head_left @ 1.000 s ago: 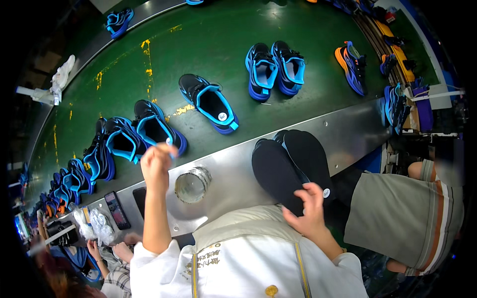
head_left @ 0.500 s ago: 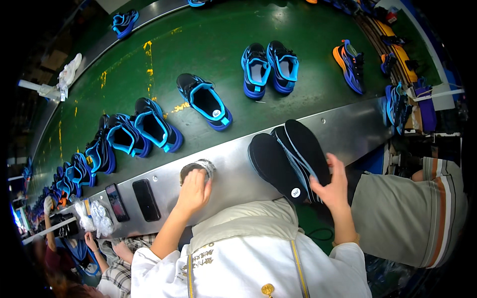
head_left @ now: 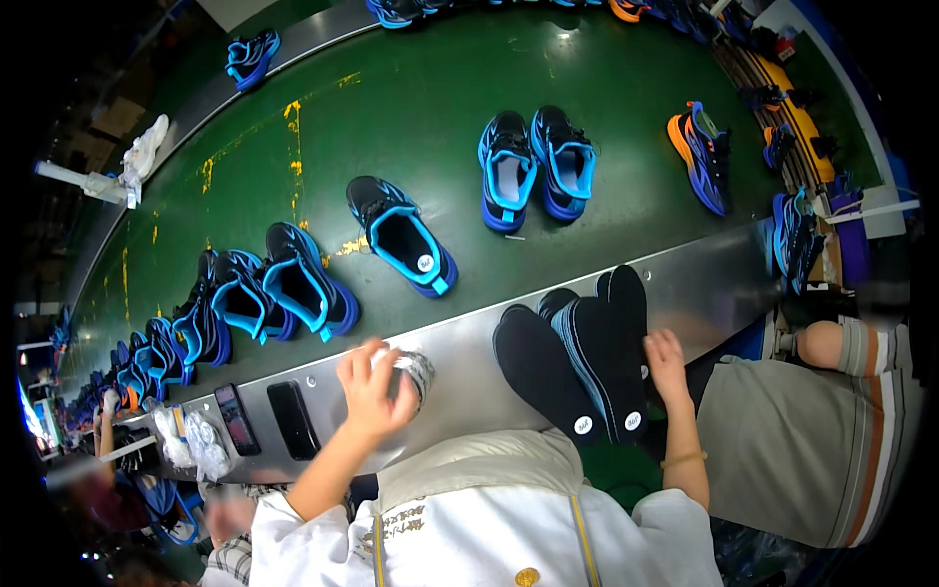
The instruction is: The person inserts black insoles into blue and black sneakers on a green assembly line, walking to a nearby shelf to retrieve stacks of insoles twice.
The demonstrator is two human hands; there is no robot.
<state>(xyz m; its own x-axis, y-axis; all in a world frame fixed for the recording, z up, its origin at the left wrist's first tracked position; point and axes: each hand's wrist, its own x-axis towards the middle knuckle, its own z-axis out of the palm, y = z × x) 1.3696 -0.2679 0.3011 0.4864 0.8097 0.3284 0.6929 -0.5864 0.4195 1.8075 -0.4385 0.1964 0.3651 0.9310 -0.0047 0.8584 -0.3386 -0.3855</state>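
Several black insoles (head_left: 533, 357) lie fanned out on the metal ledge before me, edged in grey-blue. Round white labels (head_left: 633, 421) show at the heel ends of two of them. My right hand (head_left: 669, 367) rests along the right edge of the insoles, fingers stretched out. My left hand (head_left: 375, 391) is beside a small grey-and-white roll (head_left: 419, 372). Its fingers are apart and somewhat blurred, the thumb near the roll. Beyond the ledge, a single black-and-blue shoe (head_left: 401, 235) has a round white label inside its heel.
A pair of shoes (head_left: 509, 171) and an orange-and-blue shoe (head_left: 699, 157) stand on the green surface (head_left: 411, 117). A row of shoes (head_left: 308, 279) runs leftward. Two phones (head_left: 292, 419) and plastic-wrapped bundles (head_left: 201, 445) lie left. Another person (head_left: 782, 450) is close on my right.
The insoles have been spread farther apart, and a second labelled heel now shows. My left hand has lifted back from the roll. My right hand's fingers have straightened along the insoles' edge.
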